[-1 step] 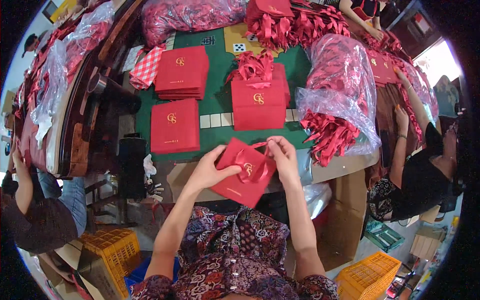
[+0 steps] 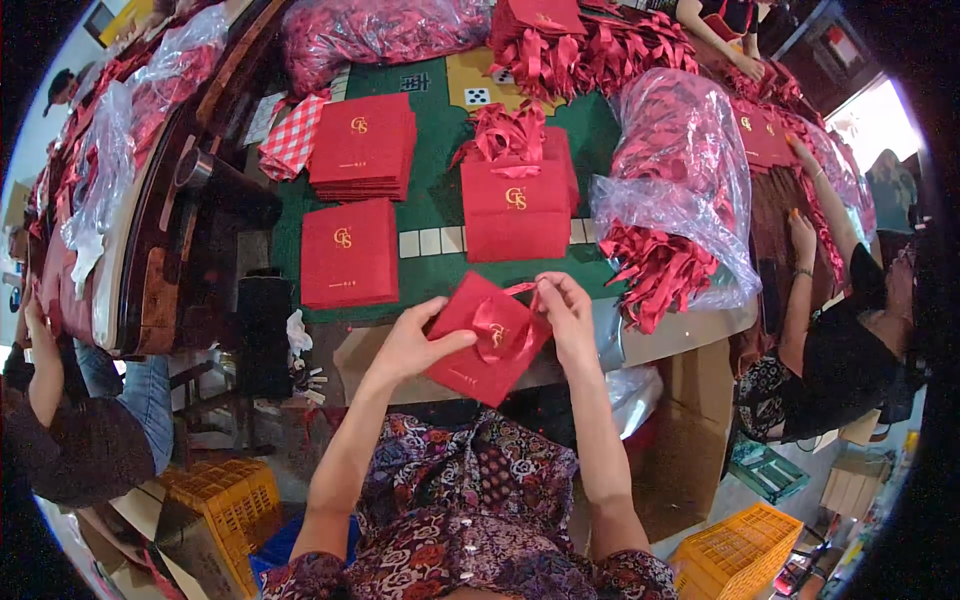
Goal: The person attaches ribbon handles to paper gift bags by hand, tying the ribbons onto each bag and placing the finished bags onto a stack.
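Observation:
A red paper gift bag (image 2: 478, 365) hangs tilted over the table's front edge, its red ribbon handle looped across the gold-printed face. My left hand (image 2: 422, 345) grips the bag's left side, thumb on the face. At the upper right corner, my right hand (image 2: 565, 315) pinches the red ribbon (image 2: 522, 288) between thumb and fingers. Just beyond stands a pile of finished-looking red bags (image 2: 515, 225) with ribbons bunched on top. Two stacks of flat red bags, a near one (image 2: 348, 262) and a far one (image 2: 360, 140), lie to the left without visible ribbons.
At right, a clear plastic sack (image 2: 675, 170) spills red ribbons. More ribboned bags (image 2: 545, 60) and another wrapped bundle (image 2: 385, 35) lie at the back. A checked cloth (image 2: 292, 140) touches the far stack. Orange crates (image 2: 740, 550) flank me below. Other people work at both sides.
The bag has turned slightly and its lower corner has risen a little and shifted left. Both hands keep their hold, the left one slightly shifted.

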The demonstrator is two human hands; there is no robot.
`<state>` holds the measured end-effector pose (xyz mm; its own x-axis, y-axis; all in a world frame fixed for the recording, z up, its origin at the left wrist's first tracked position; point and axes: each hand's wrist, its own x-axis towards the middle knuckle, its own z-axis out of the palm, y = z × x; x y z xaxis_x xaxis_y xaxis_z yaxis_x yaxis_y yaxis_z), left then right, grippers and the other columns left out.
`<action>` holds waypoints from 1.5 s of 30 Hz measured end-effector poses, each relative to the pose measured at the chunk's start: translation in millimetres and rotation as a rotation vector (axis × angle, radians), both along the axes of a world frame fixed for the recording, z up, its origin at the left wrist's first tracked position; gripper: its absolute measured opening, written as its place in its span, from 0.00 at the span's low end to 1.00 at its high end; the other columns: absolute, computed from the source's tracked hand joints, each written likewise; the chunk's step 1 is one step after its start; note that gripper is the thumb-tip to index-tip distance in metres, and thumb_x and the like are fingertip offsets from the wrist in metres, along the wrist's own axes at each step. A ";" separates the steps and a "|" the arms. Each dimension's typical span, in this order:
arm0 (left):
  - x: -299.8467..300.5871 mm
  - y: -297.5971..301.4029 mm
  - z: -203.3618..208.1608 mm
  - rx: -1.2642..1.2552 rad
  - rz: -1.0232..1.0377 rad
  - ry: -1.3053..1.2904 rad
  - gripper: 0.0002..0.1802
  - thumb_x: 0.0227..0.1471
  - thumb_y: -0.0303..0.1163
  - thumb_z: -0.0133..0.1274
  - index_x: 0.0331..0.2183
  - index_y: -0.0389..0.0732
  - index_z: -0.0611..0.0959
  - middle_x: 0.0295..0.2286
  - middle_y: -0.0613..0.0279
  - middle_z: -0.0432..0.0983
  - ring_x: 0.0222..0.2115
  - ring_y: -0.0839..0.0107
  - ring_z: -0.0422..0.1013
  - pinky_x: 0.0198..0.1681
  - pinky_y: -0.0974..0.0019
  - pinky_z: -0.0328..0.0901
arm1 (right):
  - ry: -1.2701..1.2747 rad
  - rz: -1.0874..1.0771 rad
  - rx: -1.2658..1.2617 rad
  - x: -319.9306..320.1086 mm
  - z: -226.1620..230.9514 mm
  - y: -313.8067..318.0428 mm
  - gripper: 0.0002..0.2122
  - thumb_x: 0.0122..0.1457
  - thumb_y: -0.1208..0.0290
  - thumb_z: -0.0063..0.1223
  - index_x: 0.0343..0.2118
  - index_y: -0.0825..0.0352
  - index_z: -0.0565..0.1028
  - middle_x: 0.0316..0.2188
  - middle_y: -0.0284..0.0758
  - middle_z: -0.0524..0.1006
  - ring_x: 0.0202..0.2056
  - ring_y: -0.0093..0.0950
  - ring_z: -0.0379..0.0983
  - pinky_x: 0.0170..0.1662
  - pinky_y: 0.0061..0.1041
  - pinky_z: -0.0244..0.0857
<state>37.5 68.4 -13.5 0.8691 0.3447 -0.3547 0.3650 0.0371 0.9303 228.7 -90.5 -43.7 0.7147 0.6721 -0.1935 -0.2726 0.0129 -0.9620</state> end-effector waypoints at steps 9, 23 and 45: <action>-15.5 -31.7 -5.2 -0.259 0.289 -0.282 0.36 0.50 0.24 0.65 0.59 0.36 0.70 0.51 0.62 0.74 0.51 0.74 0.70 0.55 0.64 0.65 | 0.199 -0.133 0.041 -3.4 8.4 2.9 0.06 0.66 0.66 0.54 0.38 0.62 0.78 0.25 0.20 0.73 0.26 0.09 0.63 0.24 0.12 0.51; -41.1 -64.0 12.0 -0.091 0.314 -0.213 0.18 0.54 0.23 0.60 0.48 0.33 0.78 0.39 0.64 0.79 0.34 0.78 0.74 0.39 0.69 0.71 | -0.148 -0.305 -0.013 26.1 -22.8 6.7 0.07 0.67 0.65 0.53 0.39 0.62 0.78 0.23 0.19 0.71 0.22 0.10 0.62 0.21 0.12 0.51; -12.2 -96.2 -8.9 0.978 -0.243 -0.201 0.40 0.39 0.46 0.69 0.55 0.49 0.77 0.50 0.57 0.67 0.51 0.55 0.62 0.52 0.51 0.59 | -1.320 -0.251 -0.628 40.4 2.7 -53.4 0.05 0.56 0.78 0.56 0.34 0.66 0.73 0.35 0.42 0.70 0.38 0.44 0.67 0.41 0.41 0.64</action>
<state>25.4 -27.7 -22.4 0.9664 0.2112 0.1465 0.0953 -0.8240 0.5586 269.1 -143.9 -41.0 0.6827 0.5615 0.4676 0.7282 -0.5755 -0.3722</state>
